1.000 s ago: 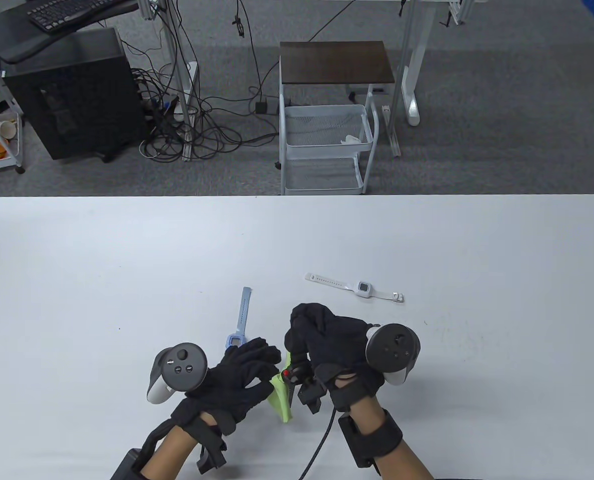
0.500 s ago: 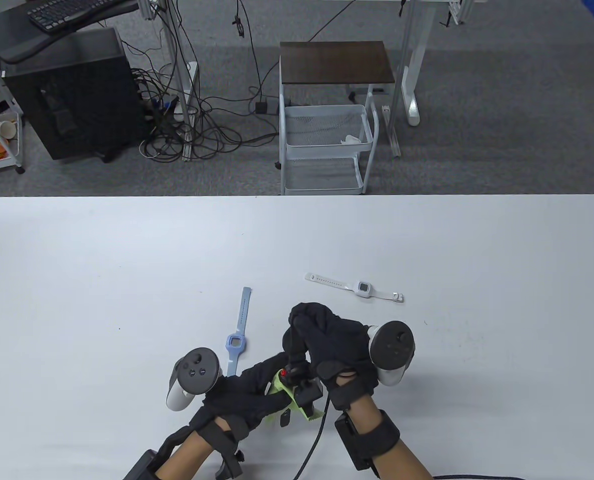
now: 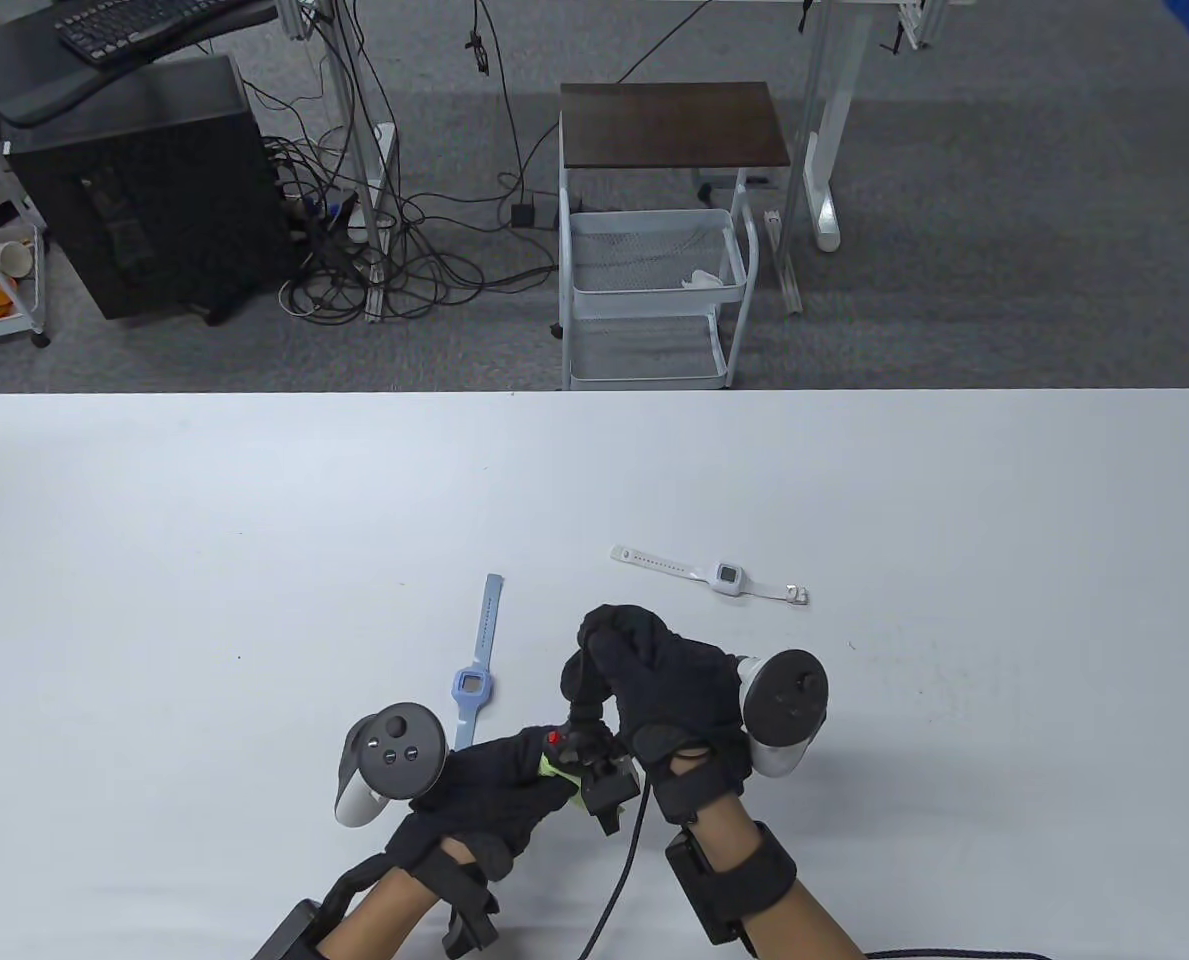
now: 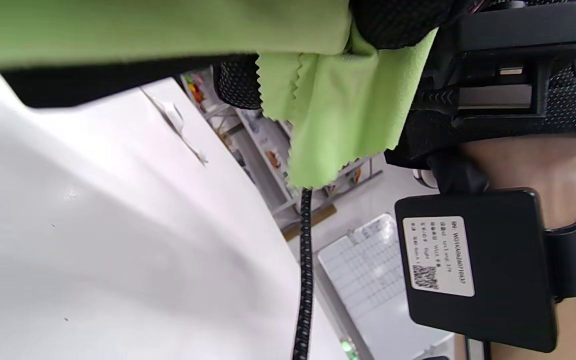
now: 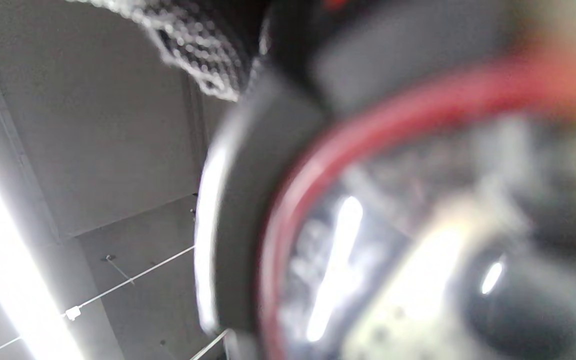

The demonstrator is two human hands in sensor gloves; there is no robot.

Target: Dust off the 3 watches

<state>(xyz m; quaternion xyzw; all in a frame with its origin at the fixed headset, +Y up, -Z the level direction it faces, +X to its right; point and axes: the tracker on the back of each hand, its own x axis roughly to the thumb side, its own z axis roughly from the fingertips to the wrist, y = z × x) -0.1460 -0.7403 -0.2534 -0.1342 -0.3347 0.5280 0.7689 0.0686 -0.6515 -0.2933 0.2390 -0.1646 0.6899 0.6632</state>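
My right hand grips a black watch with a red ring, which fills the right wrist view as a blurred dial. Just below it, my left hand pinches a green cloth against that watch. The cloth hangs large in the left wrist view. A light blue watch lies flat on the table left of the hands. A white watch lies flat beyond my right hand. Both are untouched.
The white table ends near the hands at the view's bottom edge. A black cable trails from my right wrist across the table. A wire cart stands on the floor beyond the far edge.
My left hand has moved right and closed in on the black watch with the green cloth, which is now mostly covered by its fingers. My right hand has barely shifted.
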